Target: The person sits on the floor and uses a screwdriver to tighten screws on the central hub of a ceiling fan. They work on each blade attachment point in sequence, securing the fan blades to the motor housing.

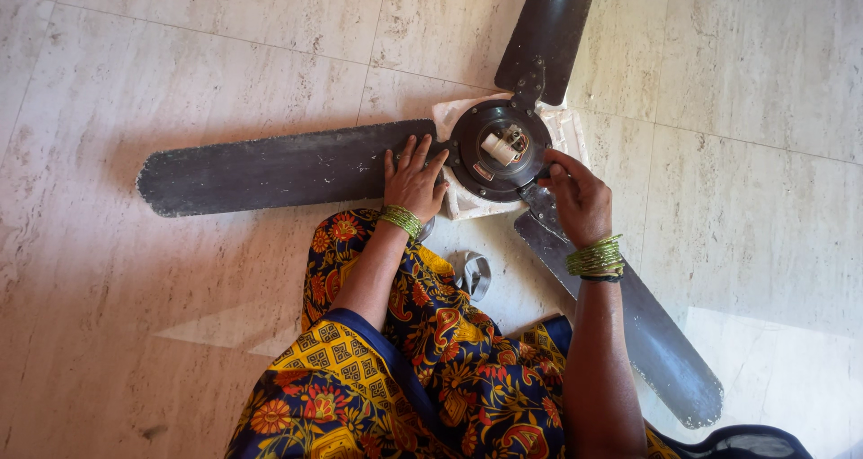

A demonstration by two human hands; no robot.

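Head view: left hand (413,185) is spread flat on the dusty dark metal fan blade (270,167) left of the round black motor hub (500,149); right hand (580,198) pinches the hub's rim. The hub could tip off its white cloth (562,122) if pressed unevenly.

Left hand (413,182) presses a ceiling fan blade (270,167) flat; right hand (580,198) touches the fan's motor hub (499,149).

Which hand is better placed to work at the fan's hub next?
Probably the right hand: its fingertips touch the hub rim, while the left hand lies flat on the long blade.
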